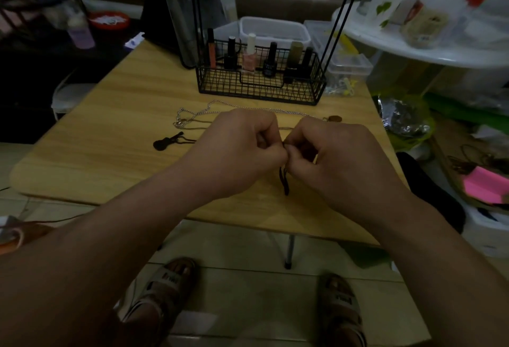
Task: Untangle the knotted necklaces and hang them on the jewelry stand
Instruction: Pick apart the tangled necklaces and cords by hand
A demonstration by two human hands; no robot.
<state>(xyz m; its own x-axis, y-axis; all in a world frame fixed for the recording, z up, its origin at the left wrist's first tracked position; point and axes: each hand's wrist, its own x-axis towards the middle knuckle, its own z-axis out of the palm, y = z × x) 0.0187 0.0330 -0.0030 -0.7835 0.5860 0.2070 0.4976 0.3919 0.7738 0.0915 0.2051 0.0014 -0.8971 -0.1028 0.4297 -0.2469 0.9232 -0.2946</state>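
My left hand and my right hand meet above the middle of the wooden table, both pinching a black cord necklace whose loose ends dangle below the fingers. Its black guitar pendant lies on the table to the left. A silver chain necklace lies spread behind my hands, with a small brown pendant at its right end. The jewelry stand's thin black rods rise from a black wire basket at the back.
The basket holds several nail polish bottles. Clear plastic boxes stand behind it. A round white table piled with clutter is at the right. Bags and a pink pad lie on the floor at the right. My sandalled feet show below the table.
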